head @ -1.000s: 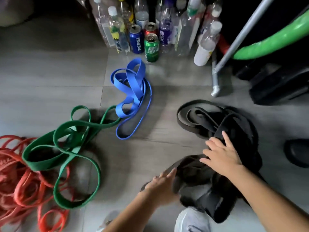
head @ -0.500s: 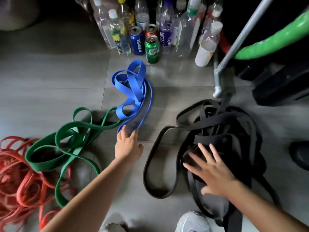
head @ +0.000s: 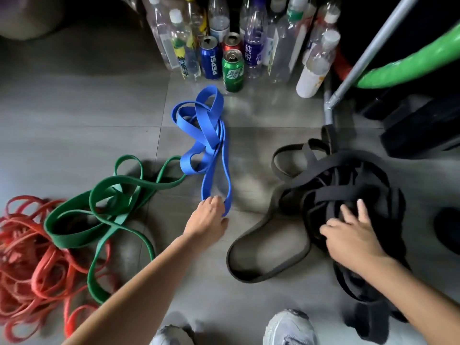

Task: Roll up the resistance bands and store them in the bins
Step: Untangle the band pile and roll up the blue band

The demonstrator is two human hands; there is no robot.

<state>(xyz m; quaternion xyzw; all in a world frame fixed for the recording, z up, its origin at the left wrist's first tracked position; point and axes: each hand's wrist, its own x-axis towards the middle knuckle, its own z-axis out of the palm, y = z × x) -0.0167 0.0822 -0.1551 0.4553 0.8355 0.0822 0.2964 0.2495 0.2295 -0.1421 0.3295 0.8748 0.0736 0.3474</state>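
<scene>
Loose resistance bands lie on the grey tiled floor. A blue band (head: 206, 135) is tangled in the middle, and my left hand (head: 207, 216) has its fingers curled on the band's near loop. A pile of black bands (head: 331, 185) sits at the right; my right hand (head: 353, 232) rests on top of it with fingers spread. A green band (head: 112, 195) sprawls at the left, and a heap of red bands (head: 27, 250) lies at the far left. No bin shows in view.
Plastic bottles (head: 249, 41) and drink cans (head: 232, 70) stand in a cluster at the back. A metal pole (head: 368, 53) and a green hoop (head: 408, 68) are at the back right, above dark equipment (head: 420, 130). My shoes (head: 288, 327) are at the bottom edge.
My left hand left the black pile, reached left and forward, and now grips the blue band's near loop. The black bands have spread out, and my right hand stays on them.
</scene>
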